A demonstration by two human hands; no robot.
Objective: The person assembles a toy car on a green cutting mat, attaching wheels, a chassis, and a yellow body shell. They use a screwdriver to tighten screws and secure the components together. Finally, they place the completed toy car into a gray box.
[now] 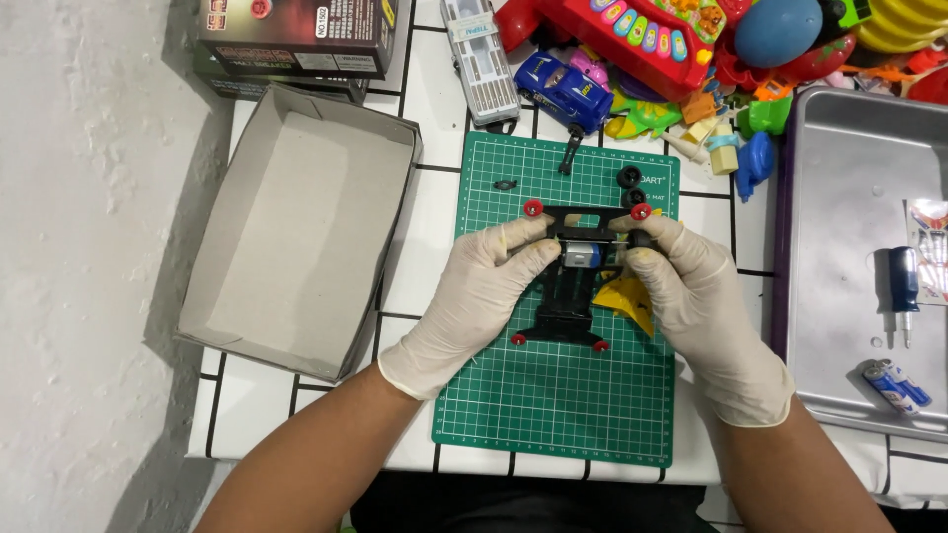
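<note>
White tiled table [425, 227], green cutting mat [553, 405] in the middle. Left hand [484, 296] and right hand [691, 296] both pinch the black toy car chassis [568, 296] (light, probably brittle plastic) just above it; gripping the side rails seems safest.

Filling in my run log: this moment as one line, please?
left hand: grips black toy-car chassis | right hand: grips same | under: green cutting mat | silver motor seated

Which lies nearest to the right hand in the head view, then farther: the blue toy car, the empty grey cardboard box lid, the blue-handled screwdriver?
From the right hand:
1. Blue toy car, up-left.
2. Blue-handled screwdriver, right, in the metal tray; nearly as close.
3. Empty grey cardboard box lid, far left.
</note>
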